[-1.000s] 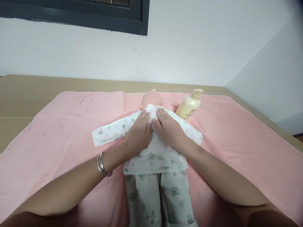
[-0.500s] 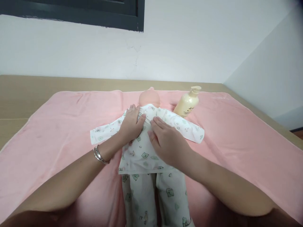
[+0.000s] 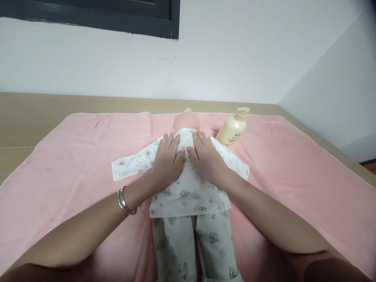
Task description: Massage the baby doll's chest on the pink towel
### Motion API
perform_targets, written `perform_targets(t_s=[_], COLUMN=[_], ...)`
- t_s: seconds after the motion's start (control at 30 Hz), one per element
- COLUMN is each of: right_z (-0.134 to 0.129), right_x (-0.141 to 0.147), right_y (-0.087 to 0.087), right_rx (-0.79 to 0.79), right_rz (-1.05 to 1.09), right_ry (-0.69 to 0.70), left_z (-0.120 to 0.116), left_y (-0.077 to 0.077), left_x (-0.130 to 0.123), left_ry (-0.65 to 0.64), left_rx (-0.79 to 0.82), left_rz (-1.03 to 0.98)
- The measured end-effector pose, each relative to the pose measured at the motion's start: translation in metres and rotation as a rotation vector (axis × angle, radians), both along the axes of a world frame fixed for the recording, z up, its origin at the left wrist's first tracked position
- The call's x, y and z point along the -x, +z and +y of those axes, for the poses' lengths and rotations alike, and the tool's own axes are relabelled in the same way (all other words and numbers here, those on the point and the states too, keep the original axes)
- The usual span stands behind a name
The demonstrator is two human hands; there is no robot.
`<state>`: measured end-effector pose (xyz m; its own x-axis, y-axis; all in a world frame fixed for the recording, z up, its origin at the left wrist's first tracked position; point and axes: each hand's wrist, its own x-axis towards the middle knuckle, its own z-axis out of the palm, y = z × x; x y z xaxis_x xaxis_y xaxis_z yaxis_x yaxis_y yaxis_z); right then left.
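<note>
A baby doll lies face down or face up, I cannot tell which, its head toward the wall. It wears a white printed long-sleeved top and matching trousers. My left hand rests flat on the upper left of the top, thumb apart from the fingers. On the upper right, my right hand lies flat too, its thumb near the left thumb. Neither hand grips anything. Part of the top is hidden beneath both hands. A silver bangle circles my left wrist.
A cream pump bottle leans beside the doll's right-hand sleeve. Under everything spreads a pink blanket on a wooden surface. A white wall with a dark frame stands behind.
My right hand has moved up and settled flat on the top, fingers pointing away from me. My left hand has shifted slightly right. The top's hem has moved slightly right.
</note>
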<state>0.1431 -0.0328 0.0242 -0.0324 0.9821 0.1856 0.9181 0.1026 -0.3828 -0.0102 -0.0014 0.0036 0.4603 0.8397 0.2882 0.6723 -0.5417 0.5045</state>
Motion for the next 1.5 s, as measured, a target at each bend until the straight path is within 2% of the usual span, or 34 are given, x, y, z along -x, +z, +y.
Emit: perform_targets(t_s=[0.2, 0.33, 0.5, 0.6, 0.8, 0.9, 1.07, 1.2, 1.33, 1.43, 1.5], right_z=[0.004, 0.006, -0.022, -0.03, 0.003, 0.007, -0.013, -0.005, 0.014, 0.009, -0.002], right_x=[-0.005, -0.006, 0.015, 0.017, -0.009, -0.009, 0.003, -0.005, -0.013, -0.006, -0.001], right_y=[0.005, 0.008, 0.014, 0.021, 0.024, 0.018, 0.016, 0.022, 0.015, 0.011, 0.017], right_rx=[0.009, 0.048, -0.01, -0.027, 0.079, 0.103, 0.037, 0.043, 0.058, 0.003, -0.006], right_rz=[0.018, 0.027, -0.169, -0.259, -0.075, -0.057, -0.162, -0.12, -0.016, -0.097, -0.162], right_ry=[0.008, -0.076, -0.103, -0.09, -0.008, 0.006, 0.053, 0.108, 0.035, -0.005, 0.019], left_z=[-0.005, -0.009, 0.009, 0.008, -0.021, -0.011, 0.022, 0.009, -0.012, -0.008, 0.001], left_y=[-0.005, -0.002, 0.004, 0.007, 0.01, 0.013, 0.019, 0.018, 0.014, 0.013, 0.012], left_x=[-0.001, -0.002, 0.001, 0.0, -0.005, -0.004, 0.0, -0.002, -0.005, -0.005, -0.005], left_ry=[0.021, -0.002, 0.009, 0.013, -0.023, -0.033, -0.011, -0.024, -0.035, -0.021, 0.005], left_rx=[-0.023, -0.03, 0.071, 0.052, -0.016, 0.031, 0.142, 0.039, -0.02, 0.032, 0.082], left_rz=[-0.043, -0.055, -0.043, -0.001, 0.048, 0.056, 0.077, 0.127, 0.103, 0.049, 0.022])
